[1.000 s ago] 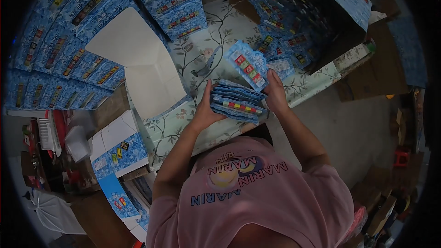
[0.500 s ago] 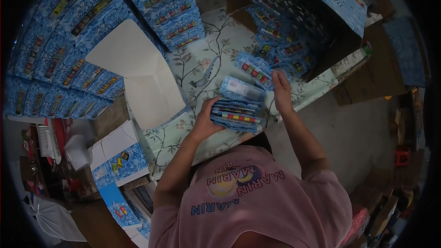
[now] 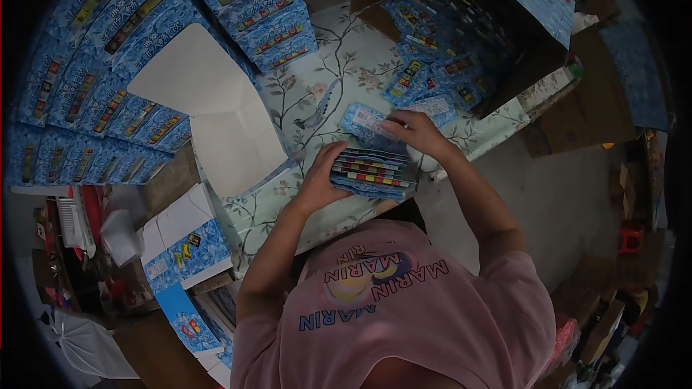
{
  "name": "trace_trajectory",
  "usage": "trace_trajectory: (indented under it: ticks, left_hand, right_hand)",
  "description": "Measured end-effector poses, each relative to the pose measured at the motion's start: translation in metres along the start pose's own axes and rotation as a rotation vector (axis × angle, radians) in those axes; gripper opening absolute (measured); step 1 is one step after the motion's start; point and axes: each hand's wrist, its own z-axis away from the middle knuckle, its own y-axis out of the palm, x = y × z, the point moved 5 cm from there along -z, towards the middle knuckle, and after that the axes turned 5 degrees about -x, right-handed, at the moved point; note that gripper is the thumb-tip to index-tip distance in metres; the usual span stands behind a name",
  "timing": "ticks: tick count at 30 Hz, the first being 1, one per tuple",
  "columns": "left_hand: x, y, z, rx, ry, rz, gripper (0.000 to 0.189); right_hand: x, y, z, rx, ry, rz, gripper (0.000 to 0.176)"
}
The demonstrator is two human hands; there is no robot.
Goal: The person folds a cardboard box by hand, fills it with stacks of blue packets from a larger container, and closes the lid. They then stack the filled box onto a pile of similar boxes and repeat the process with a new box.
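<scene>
A stack of flat blue packets with coloured blocks printed on them rests on the flowered tablecloth. My left hand grips the stack's left side. My right hand presses a single blue packet down on top of the stack, label side up. More such packets lie loose in the open cardboard box at the upper right, just past my right hand.
Rows of stacked blue cartons fill the left and top. An open white-lined box stands left of the stack. Folded cartons lie below the table's edge at the left. Cardboard and clutter cover the floor at the right.
My right hand took another packet from by the open box and brought it back onto the stack. My left hand stayed on the stack's left side.
</scene>
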Motion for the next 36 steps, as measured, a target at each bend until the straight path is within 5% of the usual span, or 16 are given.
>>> trace_trajectory:
  ticks: [4, 9, 13, 15, 16, 18, 19, 21, 22, 29, 31, 36]
  left_hand:
    - [-0.002, 0.0, -0.002, -0.014, -0.009, 0.035, 0.096]
    - [-0.001, -0.001, 0.004, -0.023, -0.021, 0.039, 0.095]
    - [0.001, 0.001, 0.005, -0.086, -0.014, 0.03, 0.107]
    - [0.004, 0.002, 0.007, -0.128, -0.037, 0.041, 0.112]
    - [0.006, 0.003, 0.006, -0.137, -0.06, 0.071, 0.116]
    - [0.011, 0.008, 0.003, -0.144, -0.086, 0.105, 0.12]
    - [0.014, 0.01, -0.001, -0.191, -0.106, 0.161, 0.122]
    - [0.013, 0.016, -0.004, -0.239, -0.13, 0.223, 0.124]
    - [0.008, 0.02, -0.005, -0.208, -0.112, 0.19, 0.125]
    - [0.008, 0.018, -0.007, -0.074, -0.045, 0.162, 0.128]
    - [0.006, 0.014, -0.009, -0.025, -0.076, 0.142, 0.127]
    - [0.013, -0.001, -0.007, -0.044, -0.114, 0.0, 0.125]
  right_hand:
    - [0.022, 0.024, -0.033, -0.234, -0.304, 0.476, 0.051]
    - [0.037, 0.043, -0.038, 0.019, -0.36, 0.823, 0.046]
    - [0.04, 0.015, -0.031, 0.041, -0.195, 0.743, 0.042]
    - [0.042, 0.023, -0.008, 0.219, -0.275, 0.192, 0.043]
    - [0.046, 0.022, 0.002, 0.221, -0.272, 0.19, 0.043]
    - [0.042, 0.018, 0.022, 0.279, -0.017, 0.336, 0.063]
    - [0.036, 0.018, 0.032, 0.281, -0.017, 0.341, 0.063]
    - [0.034, 0.015, 0.052, 0.105, -0.202, 0.324, 0.088]
    - [0.033, 0.018, 0.057, 0.164, -0.104, 0.355, 0.104]
    - [0.02, 0.036, 0.081, -0.025, -0.202, 0.439, 0.104]
    - [0.011, 0.034, 0.079, -0.096, -0.116, 0.178, 0.103]
    - [0.024, 0.035, 0.046, -0.047, -0.189, 0.129, 0.097]
